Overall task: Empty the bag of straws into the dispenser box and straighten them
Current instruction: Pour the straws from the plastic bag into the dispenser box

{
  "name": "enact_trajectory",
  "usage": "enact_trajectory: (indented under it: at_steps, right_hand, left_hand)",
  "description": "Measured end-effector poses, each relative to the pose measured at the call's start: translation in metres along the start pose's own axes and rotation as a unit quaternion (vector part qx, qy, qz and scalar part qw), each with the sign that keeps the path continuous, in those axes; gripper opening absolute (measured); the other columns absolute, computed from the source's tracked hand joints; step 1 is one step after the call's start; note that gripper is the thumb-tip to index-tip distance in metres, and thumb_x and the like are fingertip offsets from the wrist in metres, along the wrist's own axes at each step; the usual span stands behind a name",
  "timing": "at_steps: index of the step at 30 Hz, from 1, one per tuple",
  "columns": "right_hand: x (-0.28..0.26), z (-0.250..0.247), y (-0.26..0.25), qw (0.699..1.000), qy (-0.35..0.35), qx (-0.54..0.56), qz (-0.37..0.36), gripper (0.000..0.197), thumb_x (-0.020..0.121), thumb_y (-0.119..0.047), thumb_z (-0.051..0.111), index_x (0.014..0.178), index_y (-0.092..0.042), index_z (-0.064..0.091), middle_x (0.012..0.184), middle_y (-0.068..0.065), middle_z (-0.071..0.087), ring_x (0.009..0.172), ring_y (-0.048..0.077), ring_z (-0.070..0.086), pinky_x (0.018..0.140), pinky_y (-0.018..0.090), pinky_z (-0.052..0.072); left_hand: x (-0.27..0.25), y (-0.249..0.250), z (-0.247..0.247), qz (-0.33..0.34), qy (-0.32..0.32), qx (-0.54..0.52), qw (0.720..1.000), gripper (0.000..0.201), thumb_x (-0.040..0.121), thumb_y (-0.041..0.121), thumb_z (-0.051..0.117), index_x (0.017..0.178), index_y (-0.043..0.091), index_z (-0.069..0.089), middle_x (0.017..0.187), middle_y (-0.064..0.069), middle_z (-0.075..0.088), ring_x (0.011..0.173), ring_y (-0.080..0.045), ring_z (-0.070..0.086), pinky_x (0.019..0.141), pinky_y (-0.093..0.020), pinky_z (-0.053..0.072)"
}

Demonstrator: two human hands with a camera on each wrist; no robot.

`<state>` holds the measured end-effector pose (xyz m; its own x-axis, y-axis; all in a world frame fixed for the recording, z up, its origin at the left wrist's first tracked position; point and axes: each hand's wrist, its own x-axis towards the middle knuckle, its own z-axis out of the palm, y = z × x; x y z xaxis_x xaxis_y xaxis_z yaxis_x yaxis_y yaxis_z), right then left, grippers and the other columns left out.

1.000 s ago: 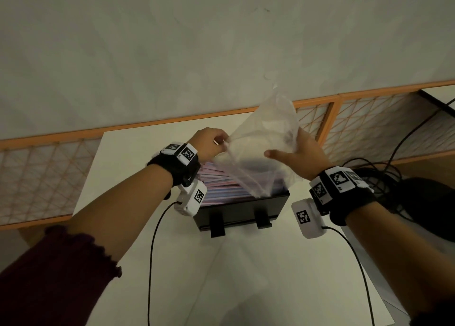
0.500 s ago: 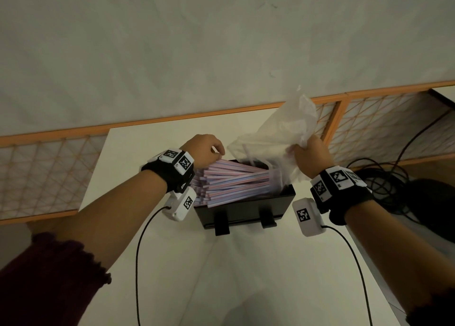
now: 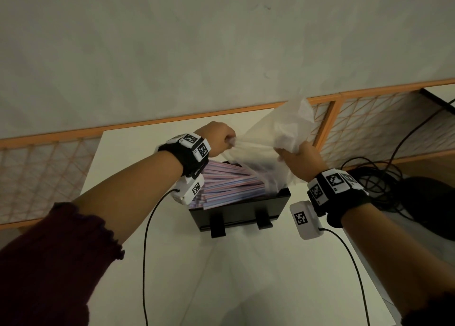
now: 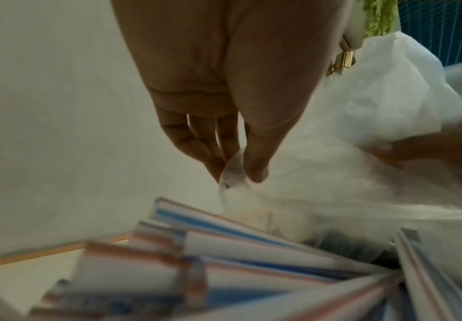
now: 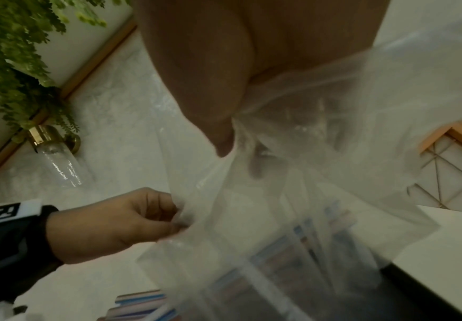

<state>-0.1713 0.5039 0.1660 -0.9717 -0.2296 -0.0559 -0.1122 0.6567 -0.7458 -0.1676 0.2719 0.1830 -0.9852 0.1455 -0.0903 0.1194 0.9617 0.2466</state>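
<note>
A black dispenser box [image 3: 242, 211] sits on the white table [image 3: 246, 276], heaped with paper-wrapped straws [image 3: 229, 185] striped pink and blue, lying askew. Above it hangs a clear plastic bag [image 3: 278, 138], crumpled and stretched between both hands. My left hand [image 3: 219, 138] pinches one bag corner between thumb and fingertips [image 4: 254, 171]. My right hand [image 3: 299, 155] grips the bunched middle of the bag [image 5: 292, 121]. The bag's lower end droops over the box's right side, where straws [image 5: 306, 249] show through the film. Whether they lie inside the bag I cannot tell.
An orange-framed lattice screen [image 3: 369, 128] runs behind the table, under a pale wall. Black cables [image 3: 374, 178] and a dark object [image 3: 430, 207] lie to the right of the table. Wrist-camera cords [image 3: 145, 264] trail over the tabletop near me.
My left hand had let go of the bag and touched the straws half a second ago; now it pinches the bag's corner again. My right hand has bunched the bag up and lifted it rightward.
</note>
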Motion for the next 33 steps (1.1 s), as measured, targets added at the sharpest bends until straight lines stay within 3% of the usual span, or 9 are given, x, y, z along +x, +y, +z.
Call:
enact_trajectory:
  at_steps: [3, 6, 9, 13, 18, 22, 25, 28, 33]
  right_hand:
    - [-0.007, -0.001, -0.011, 0.993, -0.072, -0.093, -0.018, 0.04, 0.081, -0.04, 0.069, 0.06, -0.012, 0.048, 0.056, 0.0, 0.048, 0.052, 0.013, 0.044, 0.047, 0.014, 0.033]
    - [-0.005, 0.006, -0.016, 0.981, -0.106, -0.162, -0.013, 0.032, 0.084, -0.034, 0.067, 0.09, -0.003, 0.059, 0.073, 0.005, 0.053, 0.075, 0.021, 0.049, 0.065, 0.025, 0.037]
    - [0.002, 0.013, -0.014, 0.989, -0.094, -0.111, 0.027, 0.027, 0.091, -0.031, 0.055, 0.086, -0.005, 0.058, 0.077, 0.008, 0.054, 0.081, 0.023, 0.052, 0.065, 0.028, 0.038]
    - [0.013, 0.017, -0.004, 0.992, -0.087, -0.081, 0.037, 0.034, 0.096, -0.032, 0.047, 0.109, -0.003, 0.059, 0.104, 0.017, 0.062, 0.095, 0.029, 0.058, 0.077, 0.031, 0.043]
    - [0.017, 0.018, 0.003, 0.995, -0.076, -0.058, 0.027, 0.038, 0.098, -0.028, 0.044, 0.122, 0.001, 0.053, 0.117, 0.022, 0.061, 0.109, 0.035, 0.056, 0.095, 0.041, 0.045]
    - [0.018, 0.02, 0.004, 0.994, -0.076, -0.07, 0.018, 0.037, 0.098, -0.027, 0.042, 0.119, 0.001, 0.054, 0.113, 0.023, 0.062, 0.105, 0.035, 0.058, 0.092, 0.039, 0.045]
    - [0.016, 0.02, 0.003, 0.992, -0.086, -0.082, 0.03, 0.037, 0.099, -0.027, 0.041, 0.114, 0.002, 0.057, 0.104, 0.02, 0.062, 0.099, 0.033, 0.058, 0.085, 0.034, 0.043]
    - [0.015, 0.023, 0.0, 0.988, -0.103, -0.11, 0.024, 0.026, 0.099, -0.021, 0.039, 0.093, -0.004, 0.058, 0.088, 0.015, 0.057, 0.089, 0.031, 0.058, 0.081, 0.035, 0.044]
    - [0.012, 0.027, -0.003, 0.988, -0.089, -0.126, 0.009, 0.028, 0.098, -0.018, 0.039, 0.097, 0.0, 0.06, 0.085, 0.013, 0.055, 0.084, 0.028, 0.055, 0.084, 0.038, 0.047]
  left_hand:
    - [0.0, 0.0, 0.0, -0.001, 0.03, 0.025, 0.999, 0.028, 0.097, 0.029, 0.047, 0.105, 0.013, 0.069, 0.1, -0.008, 0.054, 0.091, -0.028, 0.055, 0.072, -0.033, 0.04]
    - [-0.002, -0.001, 0.001, -0.031, 0.06, 0.012, 0.998, 0.032, 0.098, 0.031, 0.045, 0.095, 0.009, 0.067, 0.083, -0.005, 0.056, 0.079, -0.026, 0.055, 0.064, -0.03, 0.038]
    - [-0.002, -0.001, 0.004, -0.05, 0.063, -0.124, 0.989, 0.026, 0.099, 0.023, 0.043, 0.099, 0.006, 0.062, 0.083, -0.011, 0.069, 0.066, -0.019, 0.061, 0.063, -0.028, 0.043]
    - [-0.006, 0.004, 0.011, -0.059, 0.073, -0.249, 0.964, 0.016, 0.095, 0.02, 0.052, 0.107, 0.015, 0.043, 0.093, -0.006, 0.073, 0.083, -0.018, 0.068, 0.074, -0.033, 0.051]
    - [-0.012, 0.009, 0.013, 0.088, 0.039, -0.071, 0.993, 0.009, 0.085, 0.025, 0.061, 0.09, 0.019, 0.057, 0.094, 0.0, 0.065, 0.086, -0.019, 0.061, 0.081, -0.042, 0.052]
    - [-0.01, 0.026, 0.028, 0.19, -0.034, 0.102, 0.976, 0.08, 0.075, 0.078, 0.046, 0.128, 0.019, 0.051, 0.13, 0.0, 0.055, 0.117, -0.021, 0.05, 0.098, -0.041, 0.043]
    - [-0.015, 0.033, 0.041, 0.166, -0.1, 0.204, 0.96, 0.118, 0.058, 0.094, 0.039, 0.146, 0.017, 0.025, 0.151, -0.004, 0.034, 0.136, -0.024, 0.035, 0.114, -0.051, 0.02]
    - [-0.022, 0.035, 0.05, 0.151, -0.14, 0.287, 0.936, 0.129, 0.056, 0.091, 0.048, 0.151, 0.014, 0.008, 0.158, -0.007, 0.015, 0.144, -0.027, 0.016, 0.114, -0.057, 0.0]
    - [-0.033, 0.037, 0.058, 0.147, -0.122, 0.373, 0.908, 0.123, 0.063, 0.09, 0.041, 0.149, 0.007, 0.014, 0.156, -0.011, 0.018, 0.142, -0.031, 0.014, 0.111, -0.066, -0.005]
